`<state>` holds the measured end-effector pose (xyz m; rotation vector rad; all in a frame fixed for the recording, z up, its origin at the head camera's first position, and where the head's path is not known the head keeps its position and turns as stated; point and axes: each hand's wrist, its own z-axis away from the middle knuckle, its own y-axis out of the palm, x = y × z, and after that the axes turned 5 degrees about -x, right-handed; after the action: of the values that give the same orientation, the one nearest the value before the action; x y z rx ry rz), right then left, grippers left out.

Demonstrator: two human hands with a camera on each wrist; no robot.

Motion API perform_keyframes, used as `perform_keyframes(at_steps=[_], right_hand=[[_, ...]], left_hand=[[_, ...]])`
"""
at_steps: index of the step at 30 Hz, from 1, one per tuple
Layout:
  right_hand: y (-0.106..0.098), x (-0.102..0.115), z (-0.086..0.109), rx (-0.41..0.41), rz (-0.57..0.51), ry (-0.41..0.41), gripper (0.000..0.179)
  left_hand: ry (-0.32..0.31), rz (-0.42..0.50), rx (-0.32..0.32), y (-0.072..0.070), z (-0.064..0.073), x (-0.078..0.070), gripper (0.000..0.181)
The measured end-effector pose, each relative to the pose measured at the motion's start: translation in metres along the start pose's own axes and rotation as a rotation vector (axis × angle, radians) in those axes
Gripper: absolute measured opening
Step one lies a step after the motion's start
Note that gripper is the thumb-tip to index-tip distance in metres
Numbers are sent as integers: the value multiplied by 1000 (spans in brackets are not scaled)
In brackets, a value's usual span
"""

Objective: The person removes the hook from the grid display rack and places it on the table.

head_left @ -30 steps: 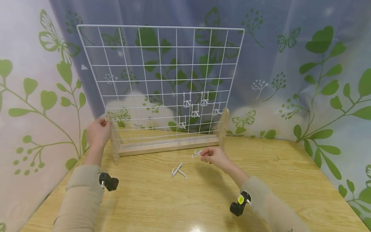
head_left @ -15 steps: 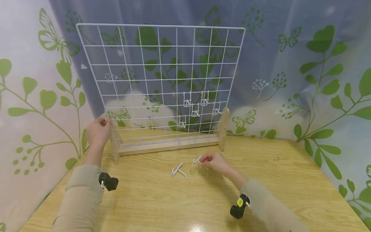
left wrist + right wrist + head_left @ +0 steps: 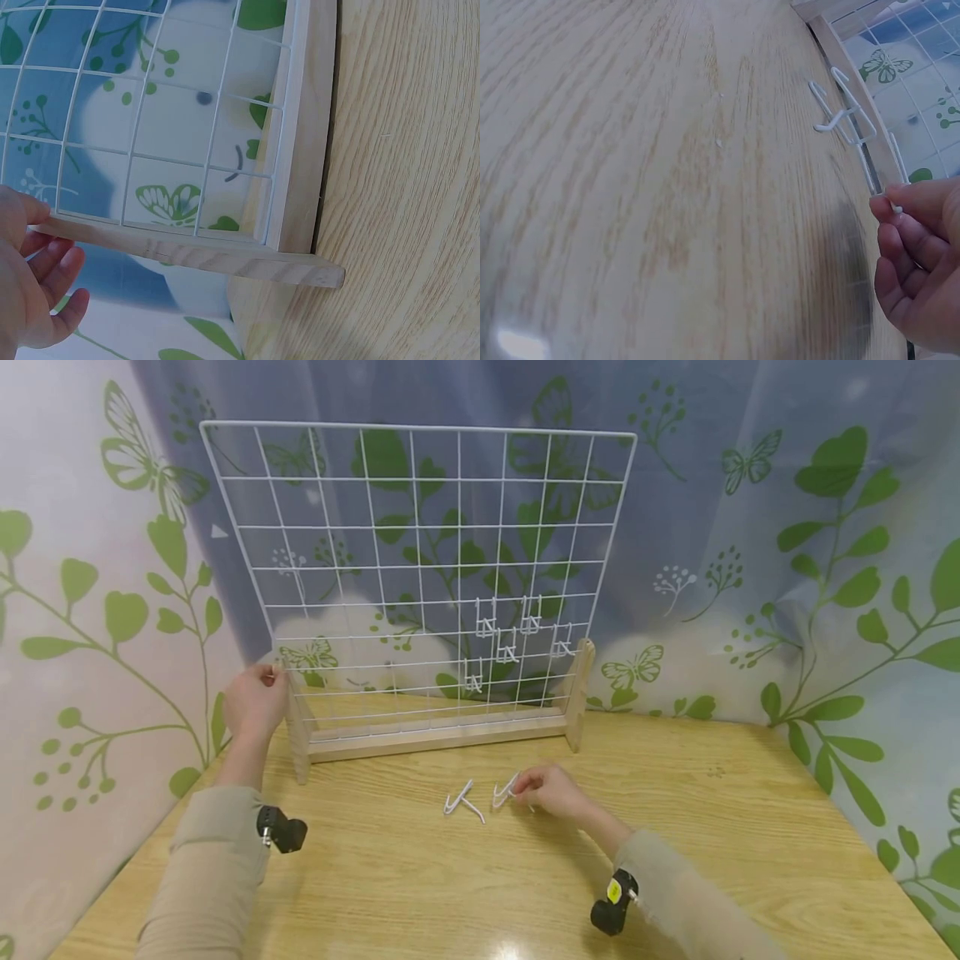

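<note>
My left hand pinches the top of the left wooden side leg of a stand between thumb and forefinger. In the left wrist view, the other fingers lie loosely curled below that leg. A white wire grid panel rises from the stand. My right hand pinches a white wire hook low over the table, in front of the stand. Just left of it, another white wire hook lies on the wood. The right wrist view shows the right thumb and forefinger meeting on thin white wire.
Several white hooks hang on the lower right of the grid. The stand's wooden base bar runs across the back of the table. A leaf-patterned curtain encloses the back and sides.
My right hand has come down and nearer to me with its hook, beside the hook lying on the table. The left hand has stayed at the side leg.
</note>
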<state>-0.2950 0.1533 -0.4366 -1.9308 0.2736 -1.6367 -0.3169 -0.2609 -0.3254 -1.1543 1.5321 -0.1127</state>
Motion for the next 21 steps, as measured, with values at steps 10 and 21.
perform_keyframes(at_steps=[10,21], right_hand=[[5,-2,2,2,-38,-16,13],[11,-5,-1,-8,-39,-6,12]], left_hand=[[4,2,-7,0,2,1,42],[3,12,-4,1,0,1,44]])
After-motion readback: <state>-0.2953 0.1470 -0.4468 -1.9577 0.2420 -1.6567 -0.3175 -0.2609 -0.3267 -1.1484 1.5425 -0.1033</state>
